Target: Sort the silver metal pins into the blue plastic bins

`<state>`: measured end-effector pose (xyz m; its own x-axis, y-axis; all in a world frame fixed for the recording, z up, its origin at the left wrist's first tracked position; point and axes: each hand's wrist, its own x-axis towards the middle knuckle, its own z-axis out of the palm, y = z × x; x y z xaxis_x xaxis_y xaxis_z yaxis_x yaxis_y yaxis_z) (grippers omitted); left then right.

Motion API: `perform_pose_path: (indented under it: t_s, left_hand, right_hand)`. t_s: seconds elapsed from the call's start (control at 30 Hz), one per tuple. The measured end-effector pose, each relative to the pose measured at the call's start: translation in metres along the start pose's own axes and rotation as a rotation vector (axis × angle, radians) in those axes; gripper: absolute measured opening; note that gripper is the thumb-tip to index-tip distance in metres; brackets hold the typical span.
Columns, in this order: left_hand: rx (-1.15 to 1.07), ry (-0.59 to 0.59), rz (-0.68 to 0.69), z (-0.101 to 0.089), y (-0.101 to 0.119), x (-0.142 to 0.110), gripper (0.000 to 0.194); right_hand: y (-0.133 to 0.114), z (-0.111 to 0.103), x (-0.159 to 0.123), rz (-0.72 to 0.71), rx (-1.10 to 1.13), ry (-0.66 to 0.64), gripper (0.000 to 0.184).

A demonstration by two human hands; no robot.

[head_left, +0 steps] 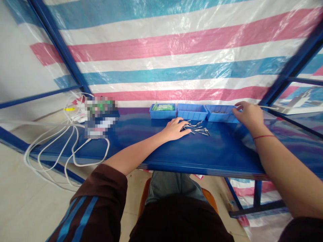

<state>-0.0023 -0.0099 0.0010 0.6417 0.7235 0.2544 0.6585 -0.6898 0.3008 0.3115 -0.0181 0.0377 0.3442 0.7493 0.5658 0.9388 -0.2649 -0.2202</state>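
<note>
My left hand (174,129) lies palm down on the blue table (176,151), fingers stretched toward a small heap of metal pins (198,128) and touching its near edge. My right hand (248,114) rests at the right end of the right blue tray (220,113), fingers curled over its rim; whether it holds anything is hidden. A red string circles that wrist. The right tray holds several small metal parts.
Three blue trays stand in a row at the back: the left tray (163,111) holds green pieces, the middle tray (191,112) looks empty. White cables (63,148) and a blurred-out object (99,116) lie at the left. Striped plastic sheeting hangs behind.
</note>
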Motion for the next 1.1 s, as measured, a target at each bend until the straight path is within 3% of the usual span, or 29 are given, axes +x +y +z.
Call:
perform_pose_path:
  t_s: [0.17,0.3,0.4,0.67,0.83,1.1]
  left_hand:
    - [-0.009,-0.039,0.000,0.000,-0.001,0.001,0.049]
    - [-0.040,-0.048,0.005,0.002,-0.003,0.001,0.048]
    - [-0.049,-0.044,-0.004,0.002,-0.002,0.000,0.046]
    - [0.002,-0.044,0.026,0.003,-0.001,0.002,0.040]
    - [0.016,-0.034,0.114,0.011,-0.008,0.007,0.035]
    - [-0.012,-0.034,0.096,0.010,-0.007,0.007,0.036]
  right_hand:
    - [-0.013,0.002,-0.004,-0.183,0.030,0.026,0.032]
    - [-0.044,0.000,-0.020,-0.564,0.156,-0.218,0.033]
    - [-0.063,0.002,-0.035,-0.715,0.101,-0.324,0.044]
    - [-0.081,0.014,-0.060,-0.766,0.151,-0.396,0.063]
    - [-0.092,0.019,-0.069,-0.796,0.157,-0.392,0.051]
    - [-0.092,0.028,-0.067,-0.777,0.298,-0.372,0.030]
